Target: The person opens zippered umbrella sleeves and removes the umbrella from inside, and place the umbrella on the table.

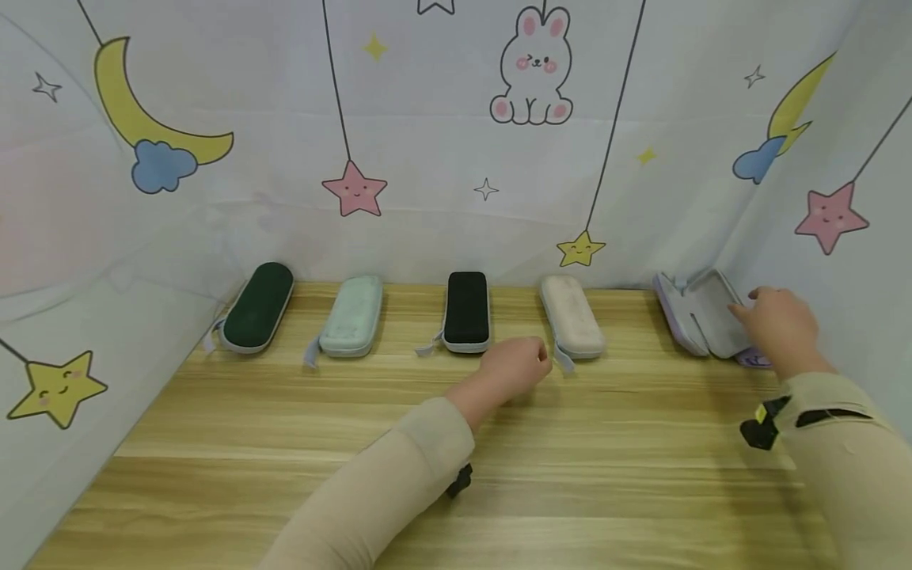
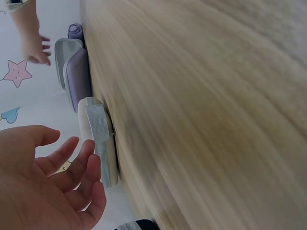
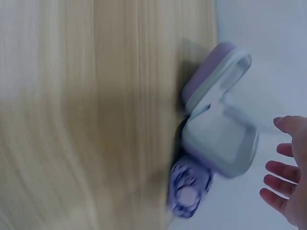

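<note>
An unzipped lilac zip case lies spread at the right end of the row, its pale grey inside showing. My right hand hovers by its right edge, fingers loose and apart from the case in the right wrist view. Beside it lies a small purple patterned bundle, its kind unclear. My left hand is in the air in front of the black case and the cream case, holding nothing. Its loosely bent fingers show in the left wrist view. Both of those cases are closed.
A closed mint case and a dark green case lie farther left, also along the back of the wooden table. A white printed curtain hangs behind the row and along both sides.
</note>
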`<move>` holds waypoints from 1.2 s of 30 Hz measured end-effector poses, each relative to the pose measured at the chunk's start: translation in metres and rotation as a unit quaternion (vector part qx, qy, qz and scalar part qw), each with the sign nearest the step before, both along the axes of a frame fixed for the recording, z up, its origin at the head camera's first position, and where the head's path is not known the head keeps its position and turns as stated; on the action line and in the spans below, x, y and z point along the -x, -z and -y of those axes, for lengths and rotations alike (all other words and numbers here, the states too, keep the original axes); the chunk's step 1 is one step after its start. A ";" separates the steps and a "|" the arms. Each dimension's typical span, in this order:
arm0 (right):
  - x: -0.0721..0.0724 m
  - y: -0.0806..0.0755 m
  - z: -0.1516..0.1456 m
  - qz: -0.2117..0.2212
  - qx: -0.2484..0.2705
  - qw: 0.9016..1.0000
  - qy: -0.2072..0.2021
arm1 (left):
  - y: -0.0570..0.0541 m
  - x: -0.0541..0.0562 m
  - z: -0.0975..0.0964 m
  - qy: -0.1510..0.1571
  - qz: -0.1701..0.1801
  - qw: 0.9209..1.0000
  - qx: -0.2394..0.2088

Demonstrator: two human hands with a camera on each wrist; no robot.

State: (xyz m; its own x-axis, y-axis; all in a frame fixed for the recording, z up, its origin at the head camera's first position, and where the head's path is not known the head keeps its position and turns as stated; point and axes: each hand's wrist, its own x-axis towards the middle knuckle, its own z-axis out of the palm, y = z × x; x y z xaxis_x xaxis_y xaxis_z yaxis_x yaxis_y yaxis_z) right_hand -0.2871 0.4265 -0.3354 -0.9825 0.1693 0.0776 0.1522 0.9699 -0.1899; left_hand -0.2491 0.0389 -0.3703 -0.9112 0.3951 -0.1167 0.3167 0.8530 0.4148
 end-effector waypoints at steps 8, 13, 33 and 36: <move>0.012 -0.015 0.068 -0.060 -0.040 0.991 -0.109 | 0.002 0.003 -0.008 0.001 -0.006 1.000 0.029; 0.015 -0.012 0.112 -0.052 -0.127 0.970 -0.200 | 0.005 0.005 -0.006 0.010 -0.019 0.998 0.053; 0.036 0.021 0.175 -0.042 -0.310 0.803 -0.508 | 0.009 0.014 -0.014 0.121 -0.074 0.990 0.005; 0.037 0.022 0.177 -0.034 -0.313 0.803 -0.507 | 0.011 0.012 -0.018 0.148 -0.072 0.986 0.004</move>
State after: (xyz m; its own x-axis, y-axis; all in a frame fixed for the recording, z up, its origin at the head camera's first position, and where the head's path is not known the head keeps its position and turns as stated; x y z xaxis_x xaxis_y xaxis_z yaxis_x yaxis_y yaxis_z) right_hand -0.3240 0.2499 -0.3574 -0.5810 -0.8072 -0.1043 -0.7649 0.4978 0.4088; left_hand -0.2616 0.0568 -0.3814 -0.7629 0.6465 0.0023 0.6083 0.7167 0.3410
